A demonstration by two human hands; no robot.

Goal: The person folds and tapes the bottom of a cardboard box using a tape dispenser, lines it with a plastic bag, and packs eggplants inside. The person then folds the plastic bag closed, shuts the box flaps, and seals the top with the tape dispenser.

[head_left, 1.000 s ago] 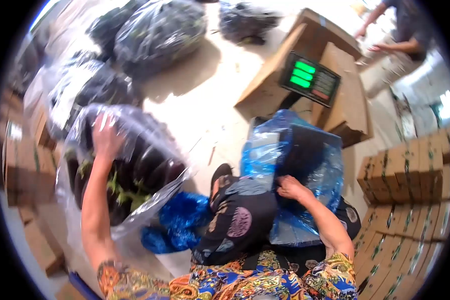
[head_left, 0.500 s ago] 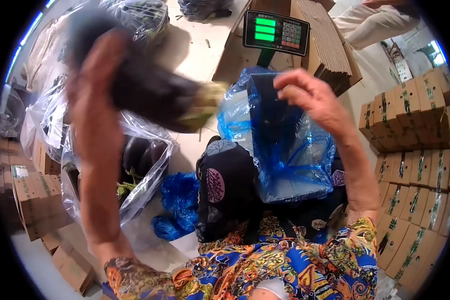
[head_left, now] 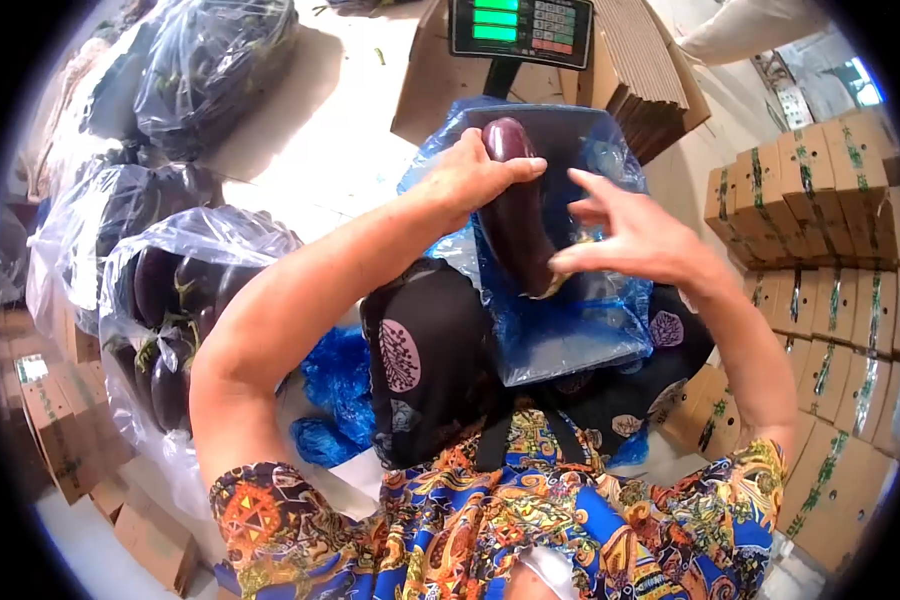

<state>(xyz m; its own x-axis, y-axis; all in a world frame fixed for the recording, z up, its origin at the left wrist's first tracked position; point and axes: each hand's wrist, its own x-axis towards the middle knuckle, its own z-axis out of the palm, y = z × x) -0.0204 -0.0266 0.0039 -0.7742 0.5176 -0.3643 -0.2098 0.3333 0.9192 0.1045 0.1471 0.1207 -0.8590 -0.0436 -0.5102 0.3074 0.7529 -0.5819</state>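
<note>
A dark purple eggplant [head_left: 516, 215] is held over the blue-lined container [head_left: 570, 345], its stem end pointing down toward my lap. My left hand [head_left: 478, 177] grips its upper part, the thumb lying across the front. My right hand [head_left: 630, 232] has its fingers spread on the right side of the eggplant, with the thumb near the stem end; whether it touches is unclear. Blue plastic film covers the container's sides and rim. Left of my knees, an open clear bag [head_left: 135, 270] holds several eggplants.
A scale display [head_left: 520, 28] with green digits stands behind the container, beside flattened cardboard [head_left: 635, 60]. Blue plastic [head_left: 335, 390] lies by my left knee. Stacked cartons [head_left: 820, 200] line the right side. Another full bag [head_left: 215, 75] is at the back left.
My left hand has brought the eggplant from the left to over the container. My right hand has moved slightly lower, beside it. The view has shifted, and the display now appears higher.
</note>
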